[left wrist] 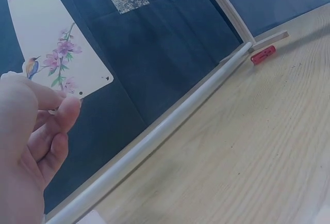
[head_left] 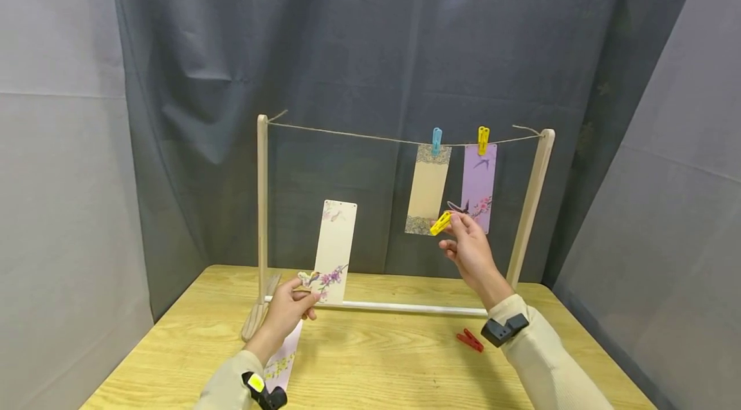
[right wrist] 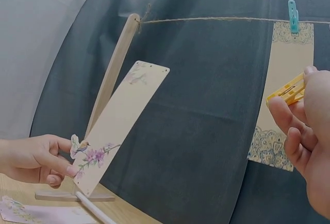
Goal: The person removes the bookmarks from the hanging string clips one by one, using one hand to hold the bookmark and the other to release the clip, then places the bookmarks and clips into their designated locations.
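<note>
My left hand (head_left: 287,308) pinches a cream bookmark (head_left: 338,236) by its lower left edge, holding it nearly upright above the table. Purple blossoms and a small bird decorate its lower part. My right hand (head_left: 471,253) pinches a yellow clothespin (head_left: 441,223) between thumb and fingers, in front of the hanging cards. From the twine (head_left: 359,135) hang a beige lace-patterned bookmark (head_left: 427,188) under a blue clothespin (head_left: 437,141) and a purple bookmark (head_left: 478,181) under another yellow clothespin (head_left: 483,140). The right hand hides part of the purple one.
A wooden frame with a left post (head_left: 262,204) and right post (head_left: 531,204) carries the twine; a white rod (head_left: 405,308) joins them low down. On the table (head_left: 370,365) lie a red clothespin (head_left: 470,340) and a pale purple bookmark (head_left: 283,358), partly under the left wrist.
</note>
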Demonstrator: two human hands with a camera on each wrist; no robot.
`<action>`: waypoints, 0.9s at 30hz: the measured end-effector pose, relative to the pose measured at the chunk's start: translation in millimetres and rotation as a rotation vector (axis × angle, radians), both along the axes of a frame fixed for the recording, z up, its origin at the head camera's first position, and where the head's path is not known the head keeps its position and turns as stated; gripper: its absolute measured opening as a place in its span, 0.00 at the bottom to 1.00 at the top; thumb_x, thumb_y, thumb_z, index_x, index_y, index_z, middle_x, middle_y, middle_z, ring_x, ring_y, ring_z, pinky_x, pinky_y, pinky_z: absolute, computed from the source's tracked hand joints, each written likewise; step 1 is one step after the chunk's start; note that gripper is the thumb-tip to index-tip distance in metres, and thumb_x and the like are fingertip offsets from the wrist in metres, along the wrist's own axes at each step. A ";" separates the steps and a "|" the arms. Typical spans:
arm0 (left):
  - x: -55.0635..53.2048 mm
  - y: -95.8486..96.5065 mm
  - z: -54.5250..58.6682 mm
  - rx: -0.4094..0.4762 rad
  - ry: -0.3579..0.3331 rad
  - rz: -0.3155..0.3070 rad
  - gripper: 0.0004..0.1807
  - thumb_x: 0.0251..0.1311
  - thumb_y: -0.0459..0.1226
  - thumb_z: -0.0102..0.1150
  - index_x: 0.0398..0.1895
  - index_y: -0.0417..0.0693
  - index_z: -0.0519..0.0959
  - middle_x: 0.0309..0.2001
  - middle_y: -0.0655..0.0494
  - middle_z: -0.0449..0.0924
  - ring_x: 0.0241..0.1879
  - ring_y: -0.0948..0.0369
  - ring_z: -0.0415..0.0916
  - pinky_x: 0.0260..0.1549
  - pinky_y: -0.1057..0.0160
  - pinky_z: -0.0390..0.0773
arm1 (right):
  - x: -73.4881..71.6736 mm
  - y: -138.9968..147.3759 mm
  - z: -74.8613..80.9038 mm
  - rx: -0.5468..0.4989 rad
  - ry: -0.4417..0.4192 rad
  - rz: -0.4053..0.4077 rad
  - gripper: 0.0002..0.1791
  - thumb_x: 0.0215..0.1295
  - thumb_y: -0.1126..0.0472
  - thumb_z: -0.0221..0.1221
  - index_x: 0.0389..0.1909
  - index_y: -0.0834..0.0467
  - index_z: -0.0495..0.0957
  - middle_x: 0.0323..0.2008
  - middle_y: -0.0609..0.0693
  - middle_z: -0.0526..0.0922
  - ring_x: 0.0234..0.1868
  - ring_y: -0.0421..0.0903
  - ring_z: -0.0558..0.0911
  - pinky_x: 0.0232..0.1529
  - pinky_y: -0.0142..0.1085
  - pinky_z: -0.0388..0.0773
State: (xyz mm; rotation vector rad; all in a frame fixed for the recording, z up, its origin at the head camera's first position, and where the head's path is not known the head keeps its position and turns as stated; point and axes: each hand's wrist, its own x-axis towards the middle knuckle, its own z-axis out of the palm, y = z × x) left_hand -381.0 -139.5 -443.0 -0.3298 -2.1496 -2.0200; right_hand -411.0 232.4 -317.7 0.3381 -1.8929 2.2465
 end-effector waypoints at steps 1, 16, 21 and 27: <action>0.7 -0.5 -0.4 0.000 -0.002 0.001 0.16 0.69 0.30 0.64 0.31 0.41 0.65 0.22 0.48 0.82 0.19 0.60 0.78 0.24 0.66 0.75 | 0.5 0.5 -1.5 0.002 -0.002 -0.004 0.31 0.82 0.46 0.47 0.74 0.61 0.61 0.58 0.59 0.74 0.25 0.36 0.79 0.26 0.26 0.73; 8.7 -6.3 -18.8 -0.011 -0.012 0.011 0.15 0.69 0.28 0.64 0.32 0.39 0.65 0.21 0.50 0.82 0.17 0.61 0.78 0.21 0.68 0.73 | 8.2 9.4 -29.5 -0.006 -0.018 -0.017 0.23 0.83 0.47 0.47 0.67 0.57 0.67 0.49 0.46 0.85 0.24 0.36 0.79 0.25 0.26 0.72; 10.4 -9.1 -26.2 0.001 -0.036 0.007 0.21 0.68 0.28 0.65 0.28 0.39 0.59 0.21 0.49 0.82 0.18 0.60 0.79 0.21 0.69 0.72 | 10.7 12.7 -39.4 0.006 -0.026 -0.022 0.24 0.82 0.47 0.49 0.67 0.58 0.67 0.49 0.49 0.86 0.24 0.36 0.79 0.25 0.26 0.72; 14.3 -11.5 -31.9 0.005 -0.053 0.013 0.13 0.68 0.28 0.65 0.36 0.36 0.68 0.26 0.46 0.85 0.19 0.60 0.79 0.21 0.69 0.74 | 14.9 19.1 -53.8 0.061 -0.018 -0.034 0.25 0.81 0.48 0.51 0.69 0.59 0.66 0.52 0.54 0.85 0.25 0.36 0.78 0.25 0.26 0.73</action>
